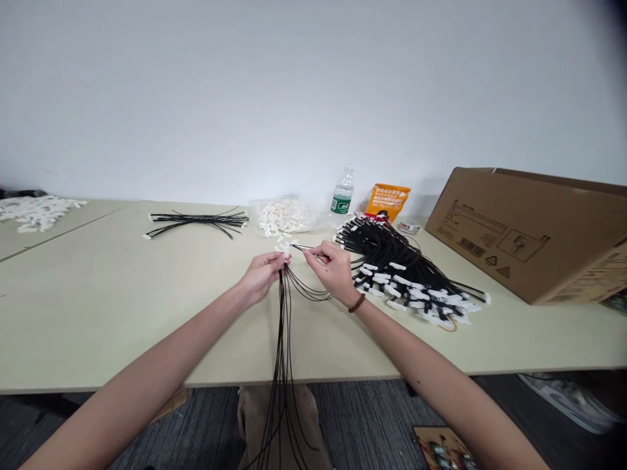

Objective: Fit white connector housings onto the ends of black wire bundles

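Note:
My left hand is closed in a pinch on a small white connector with several thin black wires hanging from it over the table's front edge to my lap. My right hand is closed too, pinching one black wire whose tip points at the connector. Both hands hover just above the cream table near its middle.
A big heap of black wires with white connectors lies right of my right hand. Behind are a clear bag of white connectors, a water bottle, an orange packet and a cardboard box. A small wire bundle lies at back left.

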`<state>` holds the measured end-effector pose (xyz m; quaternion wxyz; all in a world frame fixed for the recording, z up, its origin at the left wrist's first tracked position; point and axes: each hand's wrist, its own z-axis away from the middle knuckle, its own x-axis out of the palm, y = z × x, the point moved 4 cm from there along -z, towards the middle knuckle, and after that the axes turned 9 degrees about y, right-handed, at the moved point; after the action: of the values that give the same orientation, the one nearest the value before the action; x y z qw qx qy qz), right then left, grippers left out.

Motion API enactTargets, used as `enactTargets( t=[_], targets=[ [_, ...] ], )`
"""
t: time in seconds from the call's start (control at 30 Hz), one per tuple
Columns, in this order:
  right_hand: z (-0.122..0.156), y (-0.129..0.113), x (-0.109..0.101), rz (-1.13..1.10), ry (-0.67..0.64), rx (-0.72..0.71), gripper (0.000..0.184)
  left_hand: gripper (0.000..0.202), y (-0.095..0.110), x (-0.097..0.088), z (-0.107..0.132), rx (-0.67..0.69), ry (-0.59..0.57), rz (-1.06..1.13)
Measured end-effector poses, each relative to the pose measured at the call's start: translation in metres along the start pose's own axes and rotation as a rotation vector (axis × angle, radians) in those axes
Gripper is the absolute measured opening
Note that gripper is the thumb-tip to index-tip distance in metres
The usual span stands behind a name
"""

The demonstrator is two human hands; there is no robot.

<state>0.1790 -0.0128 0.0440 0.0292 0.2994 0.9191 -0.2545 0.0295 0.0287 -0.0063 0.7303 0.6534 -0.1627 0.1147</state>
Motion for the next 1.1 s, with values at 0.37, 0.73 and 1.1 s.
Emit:
enactTargets(
  t=[0.37, 0.73, 1.1],
  targets=[
    [0.0007, -0.0006, 0.0013, 0.006, -0.011, 0.004, 0.024, 0.02, 0.0015, 0.0004, 0.0017, 0.001, 0.002, -0.016],
    [0.0028, 0.001, 0.0044, 0.074, -0.02, -0.055, 0.023, 0.036, 0.0009, -0.0021, 0.001, 0.07, -0.001, -0.121],
    [0.0041, 0.0039, 0.0089, 0.144, -0.139, -0.246, 0.009, 0.032, 0.0016, -0.0026, 0.0007, 0.16, -0.033, -0.284]
  ],
)
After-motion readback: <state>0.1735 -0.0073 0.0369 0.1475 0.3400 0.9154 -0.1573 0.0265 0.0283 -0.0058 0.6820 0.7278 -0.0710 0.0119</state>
